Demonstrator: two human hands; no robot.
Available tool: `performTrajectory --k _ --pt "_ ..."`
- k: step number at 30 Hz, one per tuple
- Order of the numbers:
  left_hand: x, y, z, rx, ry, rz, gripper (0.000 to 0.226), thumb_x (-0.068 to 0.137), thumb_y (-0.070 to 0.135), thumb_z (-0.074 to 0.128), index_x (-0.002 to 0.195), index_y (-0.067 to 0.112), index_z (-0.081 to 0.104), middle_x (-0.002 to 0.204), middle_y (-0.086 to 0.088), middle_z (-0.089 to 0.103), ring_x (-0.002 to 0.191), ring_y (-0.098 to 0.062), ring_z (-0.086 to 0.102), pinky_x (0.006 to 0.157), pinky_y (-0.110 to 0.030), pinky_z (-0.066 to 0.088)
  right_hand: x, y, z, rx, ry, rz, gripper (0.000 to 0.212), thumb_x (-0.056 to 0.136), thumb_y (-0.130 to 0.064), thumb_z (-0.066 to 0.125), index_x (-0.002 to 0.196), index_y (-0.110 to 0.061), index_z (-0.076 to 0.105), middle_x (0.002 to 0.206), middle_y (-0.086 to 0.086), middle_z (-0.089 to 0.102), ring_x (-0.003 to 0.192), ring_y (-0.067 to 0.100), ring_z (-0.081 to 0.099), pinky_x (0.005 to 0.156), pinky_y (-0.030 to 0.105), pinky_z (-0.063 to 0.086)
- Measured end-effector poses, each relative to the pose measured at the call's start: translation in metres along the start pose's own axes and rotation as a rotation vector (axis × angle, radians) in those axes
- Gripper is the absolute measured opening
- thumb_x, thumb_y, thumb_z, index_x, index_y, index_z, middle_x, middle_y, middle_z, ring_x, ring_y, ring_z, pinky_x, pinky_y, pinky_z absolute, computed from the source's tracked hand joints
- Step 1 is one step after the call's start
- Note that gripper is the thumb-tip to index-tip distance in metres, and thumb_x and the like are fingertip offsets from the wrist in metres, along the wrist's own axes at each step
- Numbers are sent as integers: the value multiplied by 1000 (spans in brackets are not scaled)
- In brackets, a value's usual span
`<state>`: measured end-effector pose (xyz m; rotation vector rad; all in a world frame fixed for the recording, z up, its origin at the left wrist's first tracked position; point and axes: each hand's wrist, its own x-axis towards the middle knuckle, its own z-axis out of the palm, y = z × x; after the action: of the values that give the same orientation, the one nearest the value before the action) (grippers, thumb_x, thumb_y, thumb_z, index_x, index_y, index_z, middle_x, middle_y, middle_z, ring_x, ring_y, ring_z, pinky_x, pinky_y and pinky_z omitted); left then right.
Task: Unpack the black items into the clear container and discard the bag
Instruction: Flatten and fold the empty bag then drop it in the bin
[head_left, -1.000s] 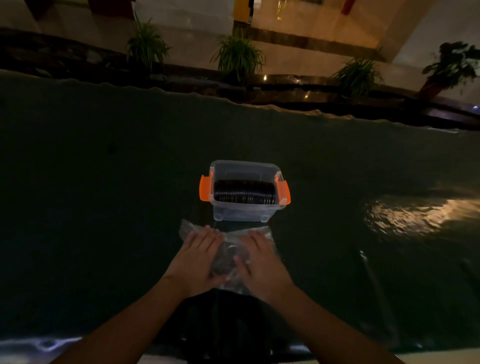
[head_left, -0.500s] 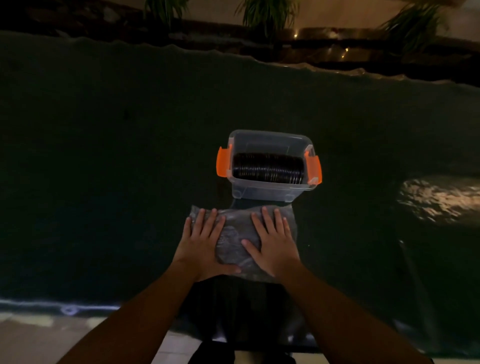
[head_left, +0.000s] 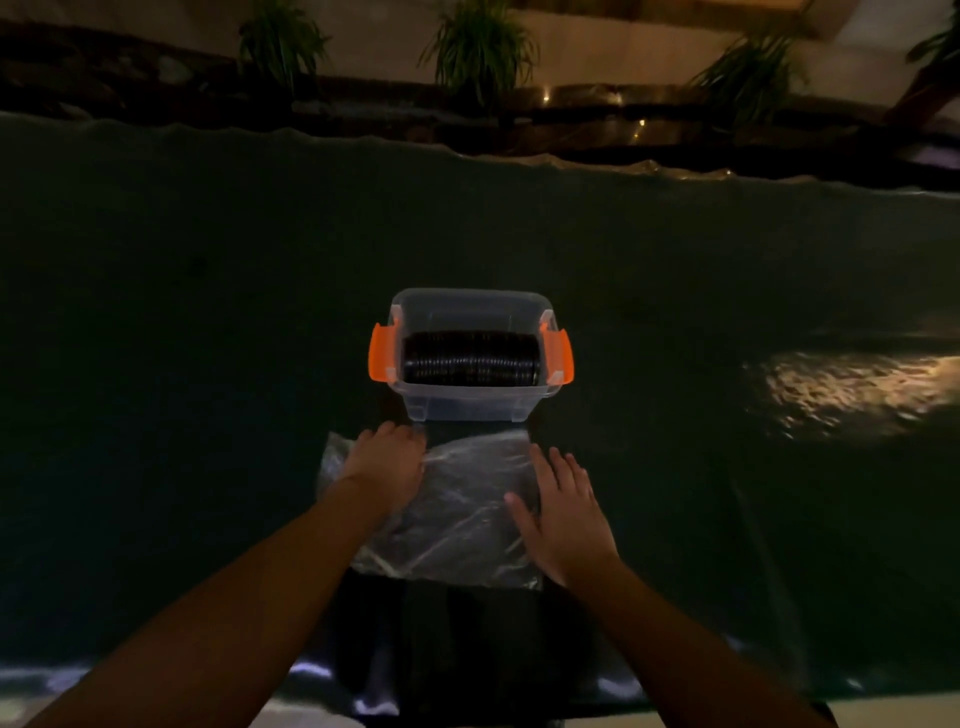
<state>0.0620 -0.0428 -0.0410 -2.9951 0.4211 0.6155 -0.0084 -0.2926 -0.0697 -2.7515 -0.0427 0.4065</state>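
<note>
1 head-worn view — close, facing forward and down over the table (head_left: 208, 364).

At frame centre a clear container (head_left: 470, 400) with orange latches (head_left: 382, 353) holds a row of black items (head_left: 470, 358). Below it, the left hand (head_left: 387, 460) and right hand (head_left: 563, 512) press flat on a crinkled plastic bag (head_left: 462, 514).

Black items (head_left: 470, 358) in container (head_left: 467, 405), bag (head_left: 457, 514) just before it
</note>
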Motion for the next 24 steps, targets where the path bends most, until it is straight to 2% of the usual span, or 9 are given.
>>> performTrajectory --k 2,5,9,10,12,15,18,20,24 --pt "-1 4 -15 -65 -59 11 30 100 22 48 124 10 59 127 -15 62 115 -32 58 95 -44 49 -14 8 -15 39 25 -13 82 93 -76 25 160 -28 15 168 4 20 155 24 8 116 37 6" --pt "-16 4 -44 -383 -131 61 13 95 21 62 103 12 68 113 -11 62 104 -26 61 91 -39 50 -35 22 -40 124 64 -30 77 94 -73 29 156 -28 27 165 0 27 153 19 14 115 34 15" --pt "-54 14 -93 -775 -59 42 12 94 20 70 93 9 68 93 -8 68 85 -15 66 72 -19 51 -59 33 -70 289 142 -72 63 94 -69 38 145 -31 44 150 -6 43 136 6 37 111 29 36" --pt "-64 18 -105 -858 -37 30 13 95 20 70 95 7 69 94 -10 70 85 -16 69 73 -21 54 -63 33 -77 343 151 -69 58 94 -67 42 142 -36 45 144 -11 45 127 3 44 106 28 41" --pt "-83 27 -127 -1049 11 -5 15 95 19 67 101 6 69 101 -15 72 94 -26 71 82 -39 59 -69 31 -92 479 177 -42 48 93 -63 51 135 -42 47 133 -19 48 115 -1 52 100 29 48" --pt "-114 40 -153 -1365 94 -28 12 91 27 66 97 20 74 104 -7 75 98 -26 73 82 -45 58 -69 17 -117 818 164 20 40 91 -52 67 126 -44 50 120 -29 50 119 -2 51 98 24 43" --pt "-136 53 -169 -1603 183 -5 24 87 30 66 103 13 71 105 -7 75 101 -29 73 80 -42 58 -61 -7 -151 1197 -74 129 44 87 -48 75 125 -40 53 120 -15 63 113 10 63 84 26 49" --pt "-150 60 -180 -1670 285 1 25 88 29 65 104 11 69 109 -10 74 103 -31 72 79 -41 60 -56 -20 -176 1405 -231 104 44 87 -35 79 124 -37 54 114 0 75 100 20 75 80 37 60" --pt "-169 56 -203 -1572 504 -61 28 91 35 65 104 11 69 113 -12 73 105 -32 71 91 -55 56 -56 -41 -225 1324 -96 -34 50 88 -11 77 119 -37 49 107 9 76 88 26 78 72 42 64"
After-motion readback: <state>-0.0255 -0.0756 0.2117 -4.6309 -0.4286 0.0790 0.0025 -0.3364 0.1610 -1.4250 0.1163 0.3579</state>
